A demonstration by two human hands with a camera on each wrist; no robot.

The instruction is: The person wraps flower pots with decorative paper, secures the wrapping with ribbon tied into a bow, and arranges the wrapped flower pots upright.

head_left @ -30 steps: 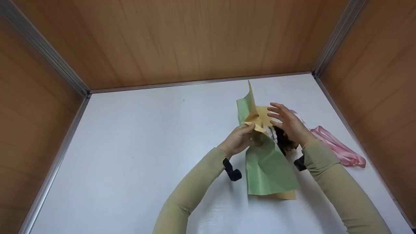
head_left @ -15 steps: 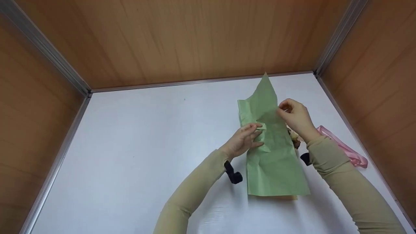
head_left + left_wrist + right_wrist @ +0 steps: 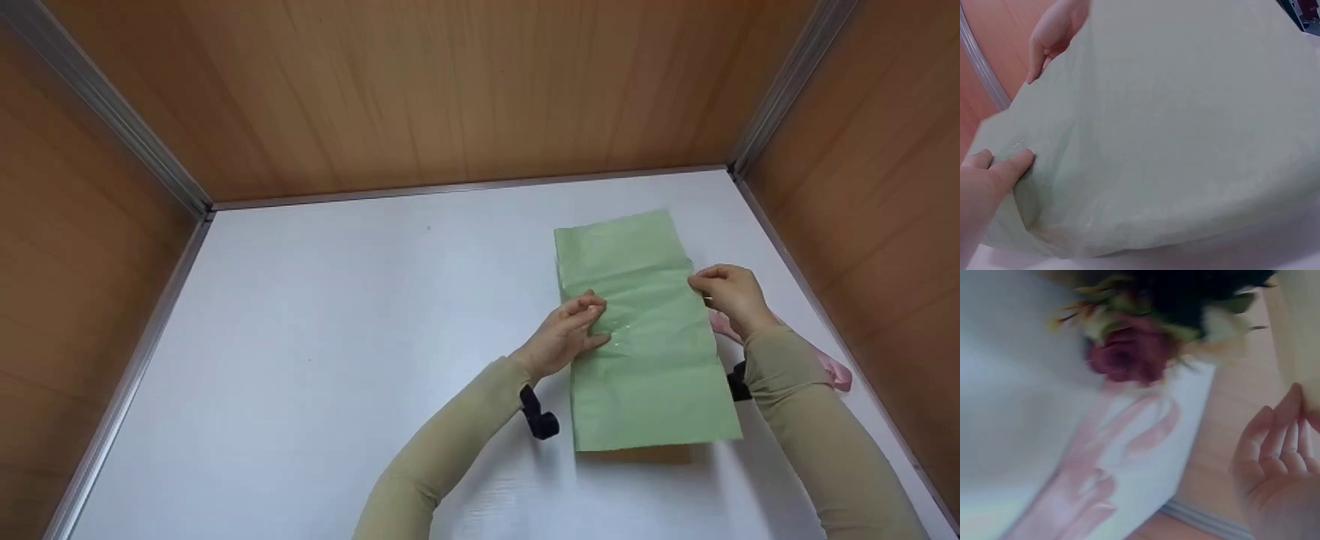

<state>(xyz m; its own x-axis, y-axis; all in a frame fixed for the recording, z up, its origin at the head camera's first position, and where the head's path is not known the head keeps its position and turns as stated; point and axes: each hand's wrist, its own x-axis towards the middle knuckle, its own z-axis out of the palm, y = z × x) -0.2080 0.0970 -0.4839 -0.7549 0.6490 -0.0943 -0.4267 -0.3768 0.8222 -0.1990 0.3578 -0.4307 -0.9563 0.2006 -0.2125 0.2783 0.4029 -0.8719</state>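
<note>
A sheet of green wrapping paper (image 3: 652, 352) spreads over the right half of the table, its tan underside showing at the near edge. My left hand (image 3: 566, 334) presses its fingertips on the paper near the left edge, where the sheet puckers. With thumb and fingers, my right hand (image 3: 735, 296) pinches the right edge of the paper and holds it raised. Beneath the sheet, the right wrist view shows a bunch of flowers with a dark red rose (image 3: 1129, 351) and green leaves. The head view hides the flowers.
A pink ribbon (image 3: 832, 367) lies on the white table (image 3: 337, 337) at the right, partly behind the right forearm. Wooden panels (image 3: 465, 90) stand at the back and both sides. Black straps (image 3: 540, 420) circle the wrists.
The right hand has drawn the paper's edge over to the right and nearer, covering the flowers. Its raised corner has come down. The left hand has stayed at the left edge, loosening its grip.
</note>
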